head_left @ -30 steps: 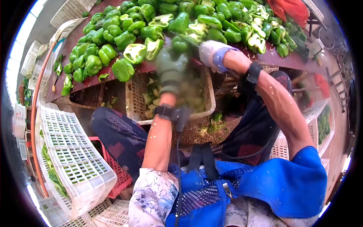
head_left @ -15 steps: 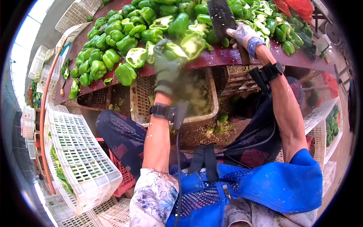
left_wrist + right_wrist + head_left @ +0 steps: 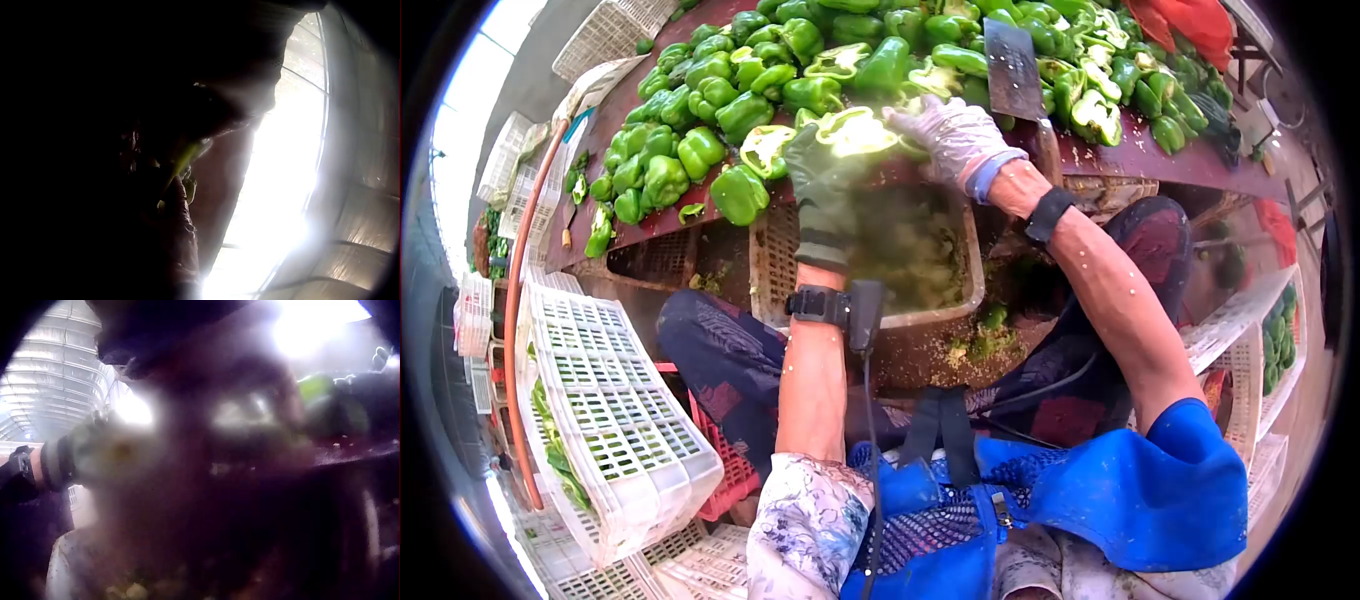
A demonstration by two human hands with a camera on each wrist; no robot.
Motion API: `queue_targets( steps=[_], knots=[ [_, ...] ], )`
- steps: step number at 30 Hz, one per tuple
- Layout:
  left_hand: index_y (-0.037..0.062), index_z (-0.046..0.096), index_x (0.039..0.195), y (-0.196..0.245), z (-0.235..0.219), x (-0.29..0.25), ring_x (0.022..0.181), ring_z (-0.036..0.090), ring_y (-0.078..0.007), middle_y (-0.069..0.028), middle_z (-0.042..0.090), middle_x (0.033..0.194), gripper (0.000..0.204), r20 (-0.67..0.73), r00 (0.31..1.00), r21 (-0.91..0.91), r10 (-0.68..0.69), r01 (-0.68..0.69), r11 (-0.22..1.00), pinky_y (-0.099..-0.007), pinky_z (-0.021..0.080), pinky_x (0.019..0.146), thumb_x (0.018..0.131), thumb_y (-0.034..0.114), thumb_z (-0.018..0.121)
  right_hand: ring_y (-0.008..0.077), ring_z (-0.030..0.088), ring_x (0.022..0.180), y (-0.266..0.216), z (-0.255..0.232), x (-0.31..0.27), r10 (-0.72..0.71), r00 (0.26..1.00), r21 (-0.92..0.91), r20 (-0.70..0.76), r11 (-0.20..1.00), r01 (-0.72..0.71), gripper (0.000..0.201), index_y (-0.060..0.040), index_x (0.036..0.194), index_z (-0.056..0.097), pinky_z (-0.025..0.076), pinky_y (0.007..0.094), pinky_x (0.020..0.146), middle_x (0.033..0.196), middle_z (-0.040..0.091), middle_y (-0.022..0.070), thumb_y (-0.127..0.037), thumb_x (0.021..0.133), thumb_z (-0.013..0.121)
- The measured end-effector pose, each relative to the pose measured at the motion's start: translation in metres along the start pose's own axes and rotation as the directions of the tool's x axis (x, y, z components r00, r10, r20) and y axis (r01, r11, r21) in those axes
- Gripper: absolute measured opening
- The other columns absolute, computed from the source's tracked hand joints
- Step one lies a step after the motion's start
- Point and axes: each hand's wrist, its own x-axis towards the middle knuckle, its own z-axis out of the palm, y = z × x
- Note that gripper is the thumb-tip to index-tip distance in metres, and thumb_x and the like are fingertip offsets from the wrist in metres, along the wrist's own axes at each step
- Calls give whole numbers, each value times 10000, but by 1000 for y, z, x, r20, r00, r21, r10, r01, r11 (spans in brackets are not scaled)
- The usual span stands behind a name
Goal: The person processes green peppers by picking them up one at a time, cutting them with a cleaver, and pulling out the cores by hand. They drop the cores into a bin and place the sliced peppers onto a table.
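Note:
My left hand (image 3: pixel 825 185), in a dark green glove, holds a cut green bell pepper (image 3: pixel 855 130) with its pale inside facing up. The right hand (image 3: pixel 960 145), in a whitish glove, reaches in from the right with its fingertips at the pepper's right end. Its thumb side is hidden, so I cannot tell whether it pinches the pepper. A cleaver (image 3: pixel 1014 70) lies on the dark red table just beyond the right hand, its wooden handle (image 3: pixel 1048 152) toward me. The left wrist view is mostly dark; the right wrist view shows the left glove (image 3: pixel 94 453), blurred.
Whole and halved bell peppers (image 3: pixel 745 112) are heaped across the table (image 3: pixel 640 232). Below its edge, between the knees, stands a plastic crate (image 3: pixel 772 270) with pale green scraps. White crates (image 3: pixel 610 400) stand at left, and a red net bag (image 3: pixel 1190 28) lies at far right.
The right hand has put the cleaver down on the table, let go of it and moved left to the pepper. The left hand, still holding the pepper, has shifted slightly left.

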Motion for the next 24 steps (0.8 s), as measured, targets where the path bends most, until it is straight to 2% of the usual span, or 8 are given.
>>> queue_targets(
  steps=[6, 8, 11, 14, 16, 17, 20, 24],
  knots=[
    [111, 429, 1322, -8, -26, 12, 1115, 589, -305, -125, 559, 1264, 449, 177, 984, -69, 40, -28, 997, -432, 556, 866, 903, 172, 577, 336, 648, 797, -1, 7, 8, 50, 993, 77, -109, 996, -42, 214, -162, 945, 648, 519, 441, 670, 865, 649, 113, -105, 739, 656],
    [94, 446, 1328, -9, -26, 5, 1117, 561, -255, -98, 547, 1236, 497, 264, 950, 379, 169, -263, 887, -399, 541, 873, 857, 106, 604, 318, 654, 825, 0, 10, 34, 75, 990, 28, -116, 997, -72, 204, -170, 921, 655, 514, 438, 671, 873, 640, 115, -115, 726, 673],
    [124, 516, 1243, -48, -17, 41, 1056, 577, -258, -134, 597, 1166, 298, 85, 942, -558, -324, 315, 768, -432, 512, 906, 986, 241, 420, 307, 621, 758, -16, 17, 5, -39, 995, -175, -89, 984, 23, 167, -177, 897, 644, 452, 437, 653, 947, 583, 124, -132, 741, 678],
    [127, 482, 1270, -93, -39, 64, 1116, 539, -278, -144, 558, 1218, 324, 230, 973, -699, -11, 173, 694, -449, 480, 950, 1017, 274, 345, 293, 610, 749, -24, -21, 2, -70, 978, -233, -196, 972, 22, 137, -170, 883, 628, 440, 432, 629, 900, 579, 90, -157, 751, 663],
    [103, 472, 1282, -20, 3, 51, 1129, 528, -283, -148, 536, 1244, 317, -23, 862, -776, -507, 304, 553, -421, 476, 955, 996, 225, 410, 207, 626, 734, -4, -83, 11, -148, 809, -230, -568, 973, 17, 208, -133, 908, 631, 488, 382, 652, 859, 608, 48, -91, 706, 656],
    [91, 474, 1286, -14, 10, 48, 1126, 525, -283, -153, 531, 1241, 340, -150, 857, -686, -493, 269, 676, -411, 475, 954, 969, 212, 458, 201, 643, 905, 8, -113, 10, -136, 521, -11, -843, 972, 235, 343, -126, 1024, 638, 509, 399, 825, 989, 647, 58, -80, 686, 669],
    [58, 483, 1294, -47, 19, 48, 1131, 506, -293, -182, 514, 1228, 482, -272, 962, 16, 22, -18, 1000, -402, 454, 970, 847, 176, 619, 223, 615, 1067, 67, -185, -7, 125, 276, 176, -953, 970, 168, 406, -122, 1165, 617, 486, 386, 951, 1142, 646, 95, -135, 760, 635],
    [11, 458, 1293, -30, 35, 40, 1209, 466, -350, -226, 492, 1269, 630, -46, 915, 599, 401, -297, 744, -401, 381, 1048, 719, 94, 703, 228, 617, 1070, 151, -200, 20, 234, 465, 140, -854, 963, -229, 379, -122, 1185, 608, 487, 379, 950, 1160, 642, 107, -189, 812, 608]
  ],
)
